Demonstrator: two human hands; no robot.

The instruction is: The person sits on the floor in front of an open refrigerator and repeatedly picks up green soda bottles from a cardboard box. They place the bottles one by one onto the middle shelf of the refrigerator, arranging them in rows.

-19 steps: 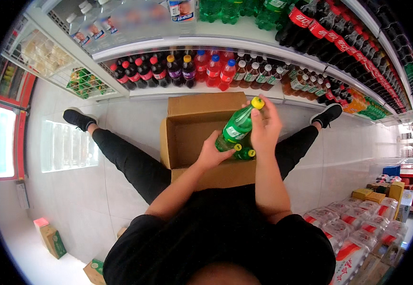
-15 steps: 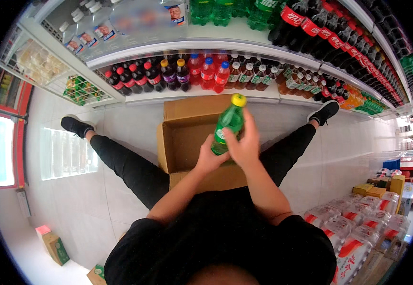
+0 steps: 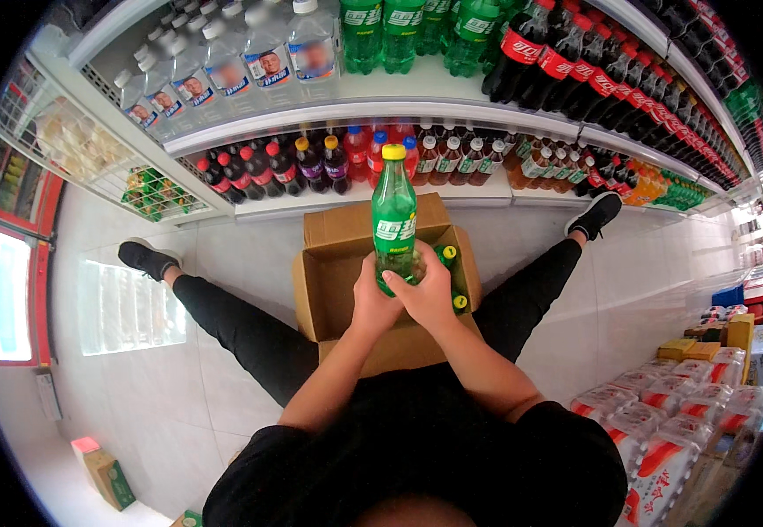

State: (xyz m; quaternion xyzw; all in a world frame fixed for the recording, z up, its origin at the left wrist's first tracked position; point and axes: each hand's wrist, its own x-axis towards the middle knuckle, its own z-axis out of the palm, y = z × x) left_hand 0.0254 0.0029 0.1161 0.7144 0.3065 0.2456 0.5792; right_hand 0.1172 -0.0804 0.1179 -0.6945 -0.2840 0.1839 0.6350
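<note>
Between my two hands, a green soda bottle (image 3: 394,211) with a yellow cap stands upright above the carton. My left hand (image 3: 374,294) wraps the bottle's lower left side. My right hand (image 3: 427,288) grips its lower right side, thumb across the front. The open cardboard box (image 3: 333,263) sits on the floor between my legs with its flaps folded out. In its right side stand green bottles with yellow caps (image 3: 448,253), partly hidden by my right hand and wrist. The box's left part shows bare cardboard.
Ahead, a lower shelf (image 3: 311,200) carries rows of bottled drinks. The upper shelf (image 3: 452,88) holds clear, green and dark cola bottles. A wire rack (image 3: 148,189) stands at left. Shrink-wrapped packs (image 3: 662,457) are stacked at right. My legs stretch out either side of the box.
The bottle has moved left and turned from tilted to upright, its label now facing me. My right hand has come down from its upper side to its base. The view has shifted slightly.
</note>
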